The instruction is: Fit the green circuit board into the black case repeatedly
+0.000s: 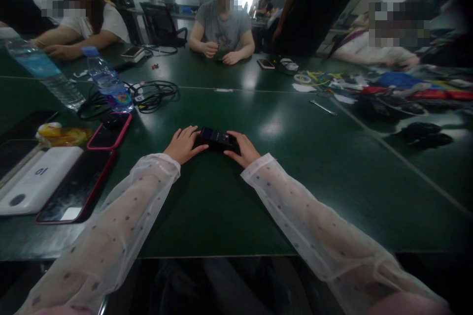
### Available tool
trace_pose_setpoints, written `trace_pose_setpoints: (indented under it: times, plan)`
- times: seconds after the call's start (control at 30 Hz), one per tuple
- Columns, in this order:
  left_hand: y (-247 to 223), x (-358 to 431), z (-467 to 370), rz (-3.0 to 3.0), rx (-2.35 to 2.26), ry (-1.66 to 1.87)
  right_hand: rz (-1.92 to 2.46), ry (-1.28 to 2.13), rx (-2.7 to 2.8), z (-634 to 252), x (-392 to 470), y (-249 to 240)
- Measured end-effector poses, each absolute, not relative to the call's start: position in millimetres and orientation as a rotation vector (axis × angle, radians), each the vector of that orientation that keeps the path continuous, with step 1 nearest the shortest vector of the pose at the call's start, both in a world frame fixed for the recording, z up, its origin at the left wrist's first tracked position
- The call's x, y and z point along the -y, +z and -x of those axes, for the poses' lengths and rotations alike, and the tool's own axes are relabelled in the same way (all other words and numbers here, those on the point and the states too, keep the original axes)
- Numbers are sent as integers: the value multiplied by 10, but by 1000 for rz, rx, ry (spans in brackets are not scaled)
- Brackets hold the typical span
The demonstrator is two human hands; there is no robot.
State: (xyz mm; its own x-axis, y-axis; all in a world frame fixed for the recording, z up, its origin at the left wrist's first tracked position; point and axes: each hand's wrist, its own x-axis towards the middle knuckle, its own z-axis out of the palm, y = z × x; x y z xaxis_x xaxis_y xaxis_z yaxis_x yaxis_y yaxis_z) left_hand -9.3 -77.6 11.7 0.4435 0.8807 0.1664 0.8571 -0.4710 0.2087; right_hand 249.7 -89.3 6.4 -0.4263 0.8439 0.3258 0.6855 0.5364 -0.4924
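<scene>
One black device is held at the dial's centre, over the green table.
Its nine-o'clock end is grasped by the left hand, its three-o'clock end by the right hand; steadying seems in hand, and any shift would call for even pressure. Two bottles are seen towards ten, one wrench between two and three.

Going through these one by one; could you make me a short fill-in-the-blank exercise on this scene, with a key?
1. The small black rectangular device is between the person's left grip and ____ grip.
2. The black phone in a pink case lies to the ____ of the device.
3. The shorter clear plastic bottle has a ____ cap.
4. The glossy tabletop is dark ____.

Missing words: right; left; blue; green.
</scene>
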Motion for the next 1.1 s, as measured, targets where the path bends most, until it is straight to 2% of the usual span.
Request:
trace_pose_setpoints:
  times: [1.1]
  plan:
    - [120,783,87,-2618,-1571,368,1225,331,2259,-2506,876,19]
